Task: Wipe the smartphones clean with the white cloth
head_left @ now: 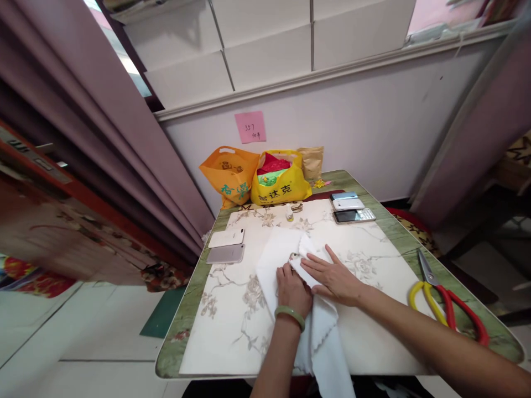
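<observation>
A white cloth (280,243) with a scalloped edge lies folded on the table, its lower end hanging over the near side. My left hand (293,288), wearing a pale green bangle (290,316), has its fingers curled on the cloth's middle and closed on a fold. Stretched flat over the same fold is my right hand (337,279), fingers spread and touching the fabric. Between the two hands' fingertips, a small patterned spot (294,256) peeks out by the fold. I cannot make out what it belongs to.
Large red-and-yellow-handled scissors (442,296) lie at the right edge. Two phones (226,246) rest at left, several more (352,209) at back right. A small white bottle (289,212) stands behind the cloth. An orange bag (232,171) and yellow bag (282,185) stand at the back.
</observation>
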A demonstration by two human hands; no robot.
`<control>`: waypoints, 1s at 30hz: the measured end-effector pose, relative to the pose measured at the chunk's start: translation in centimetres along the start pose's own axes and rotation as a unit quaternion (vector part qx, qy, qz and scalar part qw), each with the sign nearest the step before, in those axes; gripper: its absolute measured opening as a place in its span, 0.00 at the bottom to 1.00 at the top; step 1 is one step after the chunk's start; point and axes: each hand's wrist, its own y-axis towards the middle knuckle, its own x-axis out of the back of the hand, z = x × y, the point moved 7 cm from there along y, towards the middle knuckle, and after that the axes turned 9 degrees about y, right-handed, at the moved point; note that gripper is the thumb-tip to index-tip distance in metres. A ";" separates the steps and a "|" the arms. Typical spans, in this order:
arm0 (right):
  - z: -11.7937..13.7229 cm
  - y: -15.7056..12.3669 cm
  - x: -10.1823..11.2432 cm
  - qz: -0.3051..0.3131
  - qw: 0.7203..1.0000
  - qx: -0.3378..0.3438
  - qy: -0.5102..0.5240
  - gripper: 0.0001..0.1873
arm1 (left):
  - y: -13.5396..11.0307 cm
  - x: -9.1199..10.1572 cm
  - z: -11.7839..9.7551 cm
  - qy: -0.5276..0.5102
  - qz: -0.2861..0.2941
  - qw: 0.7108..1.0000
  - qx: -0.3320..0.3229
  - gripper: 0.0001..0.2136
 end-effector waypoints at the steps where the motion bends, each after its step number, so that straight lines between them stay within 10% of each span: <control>1: -0.2 0.7 -0.1 -0.006 1.000 -0.005 -0.001 0.34 | 0.0 -0.1 0.0 0.004 0.001 1.000 0.000 0.22; 8: -1.7 4.9 -1.2 -0.029 0.998 -0.047 -0.004 0.30 | 0.0 -0.3 0.3 -0.037 -0.003 0.999 0.024 0.26; 18: 0.4 -1.2 0.6 -0.046 0.997 -0.052 0.021 0.22 | -0.1 0.1 0.0 0.004 -0.045 0.999 -0.001 0.25; 30: -1.3 -1.9 0.1 -0.105 0.980 -0.155 0.066 0.20 | 0.2 -2.3 0.0 0.105 -0.004 0.994 0.021 0.22</control>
